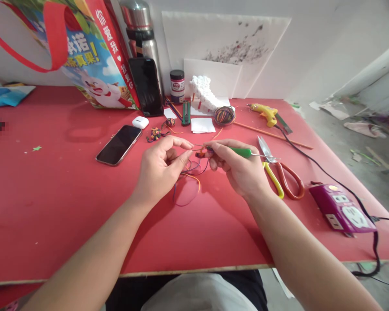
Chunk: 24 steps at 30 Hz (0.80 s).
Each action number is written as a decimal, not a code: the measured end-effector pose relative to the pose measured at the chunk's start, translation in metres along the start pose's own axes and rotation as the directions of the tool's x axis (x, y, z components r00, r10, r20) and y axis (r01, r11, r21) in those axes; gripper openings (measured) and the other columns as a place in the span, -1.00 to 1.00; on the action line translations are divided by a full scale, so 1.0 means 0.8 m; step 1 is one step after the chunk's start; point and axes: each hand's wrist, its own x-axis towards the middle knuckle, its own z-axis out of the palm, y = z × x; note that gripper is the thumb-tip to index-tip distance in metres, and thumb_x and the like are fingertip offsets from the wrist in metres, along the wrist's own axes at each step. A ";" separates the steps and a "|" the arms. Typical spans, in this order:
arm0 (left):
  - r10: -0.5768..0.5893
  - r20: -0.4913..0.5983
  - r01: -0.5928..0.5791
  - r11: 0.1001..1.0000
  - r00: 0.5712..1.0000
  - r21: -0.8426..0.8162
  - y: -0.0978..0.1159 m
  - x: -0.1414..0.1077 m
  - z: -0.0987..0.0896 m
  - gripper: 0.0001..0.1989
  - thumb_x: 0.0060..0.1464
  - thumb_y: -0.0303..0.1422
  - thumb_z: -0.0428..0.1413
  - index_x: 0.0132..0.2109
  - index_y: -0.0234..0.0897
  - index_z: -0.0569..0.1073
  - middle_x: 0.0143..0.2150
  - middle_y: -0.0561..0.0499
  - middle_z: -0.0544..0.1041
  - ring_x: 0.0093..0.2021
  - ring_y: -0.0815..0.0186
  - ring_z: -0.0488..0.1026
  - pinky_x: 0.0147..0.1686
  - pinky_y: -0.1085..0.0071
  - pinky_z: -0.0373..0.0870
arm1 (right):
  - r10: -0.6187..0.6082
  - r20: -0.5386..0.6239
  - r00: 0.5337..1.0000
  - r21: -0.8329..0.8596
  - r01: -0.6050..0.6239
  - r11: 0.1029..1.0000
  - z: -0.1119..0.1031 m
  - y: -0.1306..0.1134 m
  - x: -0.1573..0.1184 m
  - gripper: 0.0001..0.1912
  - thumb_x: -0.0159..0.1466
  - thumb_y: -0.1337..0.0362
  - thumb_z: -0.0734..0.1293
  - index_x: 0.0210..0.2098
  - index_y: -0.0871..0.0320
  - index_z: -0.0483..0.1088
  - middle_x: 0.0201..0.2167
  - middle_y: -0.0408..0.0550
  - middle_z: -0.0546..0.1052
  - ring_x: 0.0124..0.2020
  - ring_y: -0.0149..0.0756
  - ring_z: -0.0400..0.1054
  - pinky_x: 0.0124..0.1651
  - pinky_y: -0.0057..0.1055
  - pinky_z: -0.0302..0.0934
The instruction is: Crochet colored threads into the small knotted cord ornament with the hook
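My left hand [164,166] pinches a thin strand of thread between thumb and forefinger, left of centre. Opposite it, my right hand [236,166] is closed around a green-handled tool [243,152] with a thin metal shaft pointing right. A small dark and orange knotted piece [200,154] shows at the right fingertips, partly hidden by them. Loose purple and orange threads [194,176] hang in loops onto the red table between and below both hands. The tool's far end is hard to make out.
Scissors [269,157] lie right of my right hand, near a yellow glue gun [264,113] and a purple power box [342,209] with a black cable. A phone [119,144], thread ball [224,115], jar [177,86], steel flask [145,43] and bag [100,82] stand or lie beyond.
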 end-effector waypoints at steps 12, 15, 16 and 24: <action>-0.327 0.304 0.427 0.827 0.895 -0.365 0.004 0.002 0.009 -0.53 -0.03 -0.38 0.50 0.03 -0.27 0.61 -0.11 -0.08 0.73 -0.13 0.27 0.69 -0.06 0.34 0.61 | 0.239 0.066 0.969 0.184 -0.247 0.951 -0.004 0.001 0.007 -0.79 0.10 0.17 0.63 -0.38 0.18 0.67 -0.45 -0.09 0.66 -0.55 -0.48 0.29 -0.45 -0.44 0.30; -0.350 0.329 0.469 0.773 0.877 -0.427 0.003 0.002 0.008 -0.54 -0.02 -0.37 0.50 0.04 -0.27 0.63 -0.12 -0.08 0.73 -0.13 0.21 0.71 -0.06 0.27 0.63 | 0.244 0.061 0.968 0.189 -0.251 0.949 -0.004 0.002 0.007 -0.79 0.09 0.17 0.63 -0.38 0.18 0.68 -0.45 -0.09 0.66 -0.55 -0.48 0.29 -0.45 -0.46 0.30; -0.359 0.342 0.486 0.754 0.869 -0.442 0.003 0.003 0.007 -0.54 -0.03 -0.38 0.50 0.04 -0.26 0.63 -0.13 -0.08 0.73 -0.15 0.20 0.71 -0.12 0.29 0.62 | 0.244 0.060 0.968 0.191 -0.251 0.949 -0.004 0.001 0.008 -0.79 0.08 0.17 0.63 -0.39 0.18 0.68 -0.46 -0.09 0.66 -0.55 -0.49 0.29 -0.46 -0.46 0.29; -0.405 0.378 0.548 0.702 0.833 -0.454 0.008 0.009 0.004 -0.59 -0.11 -0.39 0.47 -0.05 -0.21 0.68 -0.34 0.00 0.65 -0.62 0.56 0.09 -0.63 0.46 -0.15 | 0.253 0.065 0.965 0.173 -0.261 0.950 -0.005 0.002 0.009 -0.79 0.08 0.16 0.62 -0.38 0.16 0.66 -0.44 -0.10 0.66 -0.55 -0.48 0.29 -0.46 -0.45 0.28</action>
